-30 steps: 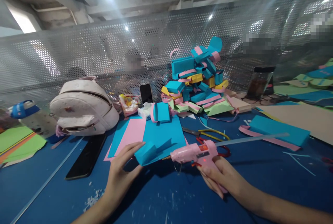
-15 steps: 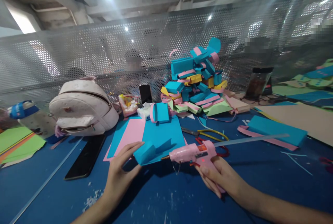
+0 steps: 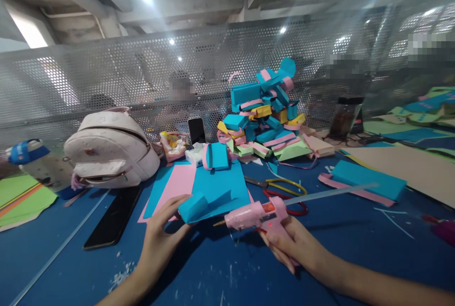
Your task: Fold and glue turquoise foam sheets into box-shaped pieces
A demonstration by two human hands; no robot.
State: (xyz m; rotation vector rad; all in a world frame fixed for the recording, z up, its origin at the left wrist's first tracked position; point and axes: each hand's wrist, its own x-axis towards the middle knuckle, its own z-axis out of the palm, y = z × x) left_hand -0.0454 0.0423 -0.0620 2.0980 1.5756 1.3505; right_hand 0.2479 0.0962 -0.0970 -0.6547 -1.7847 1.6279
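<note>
My left hand point(image 3: 165, 223) pinches the left edge of a folded blue paper piece point(image 3: 194, 207), thumb below and fingers above. My right hand point(image 3: 289, 242) is wrapped round the handle of a pink hot glue gun point(image 3: 254, 216), and a small red light glows on its side. The gun's nozzle points left, just below and apart from the blue piece's lower edge. A long translucent glue stick point(image 3: 327, 194) juts from the back of the gun. Flat blue and pink sheets point(image 3: 227, 180) lie beyond the hands, with a small blue and pink paper box point(image 3: 217, 156) on them.
Yellow-handled scissors point(image 3: 284, 185) and red-handled ones lie behind the gun. A pile of folded paper boxes point(image 3: 263, 116) stands against the perforated metal screen point(image 3: 142, 74). To the left are a white backpack point(image 3: 113, 149), a black phone point(image 3: 113, 218) and a bottle point(image 3: 42, 166).
The glue gun has moved slightly left and down, its nozzle now clear of the blue paper's edge. My left hand keeps its hold. The whole view has shifted a little.
</note>
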